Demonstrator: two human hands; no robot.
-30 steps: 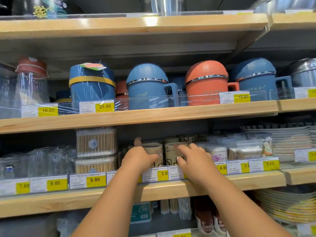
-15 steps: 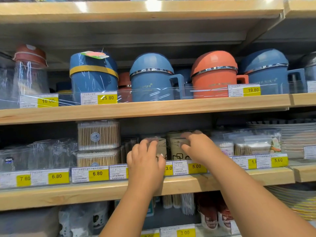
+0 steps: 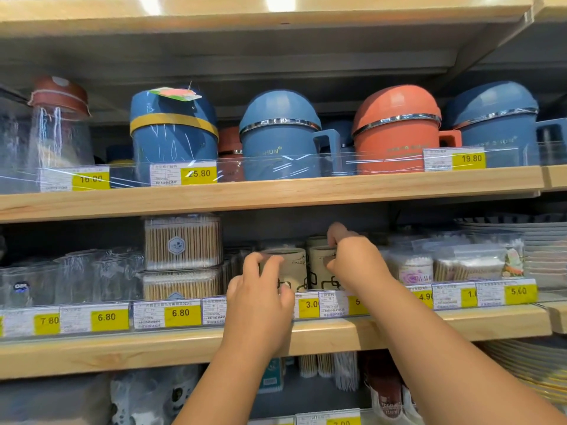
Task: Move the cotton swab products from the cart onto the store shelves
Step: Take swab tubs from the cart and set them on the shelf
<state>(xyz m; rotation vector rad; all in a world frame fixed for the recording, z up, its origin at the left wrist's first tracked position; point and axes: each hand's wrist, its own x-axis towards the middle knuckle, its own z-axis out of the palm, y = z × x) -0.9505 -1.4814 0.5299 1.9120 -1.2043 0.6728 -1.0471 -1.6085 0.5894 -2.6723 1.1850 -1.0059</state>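
**Both hands on swab canisters at the middle shelf**

I see the left canister (image 3: 288, 268), a beige cardboard tube of cotton swabs, standing upright at the front of the middle shelf (image 3: 122, 351). My feed shows the left hand (image 3: 260, 299) wrapped on its front, fingers curled round the wall. Touching it on the right stands the right canister (image 3: 320, 266), a matching tube. The right hand (image 3: 356, 262) pinches that one near its top rim, one finger lifted above. More beige tubes sit behind the left canister, partly hidden.

Directly in front of and below the left canister runs the price-tag rail (image 3: 181, 314), which both wrists cross to reach in. To the left of the canister are two clear swab boxes (image 3: 183, 240), stacked one on the other, with clear cups (image 3: 76, 277) beyond. To its right, past the second tube, are a round tub (image 3: 411, 268) with a rose label, bagged swabs (image 3: 469, 265) and a stack of plates (image 3: 521, 234).

Above the canister the upper shelf (image 3: 276, 194) closes off the space overhead; it carries blue jugs (image 3: 279, 139) and an orange jug (image 3: 395, 130). Below the canister, hanging swab packs (image 3: 328, 366) show under the shelf board.
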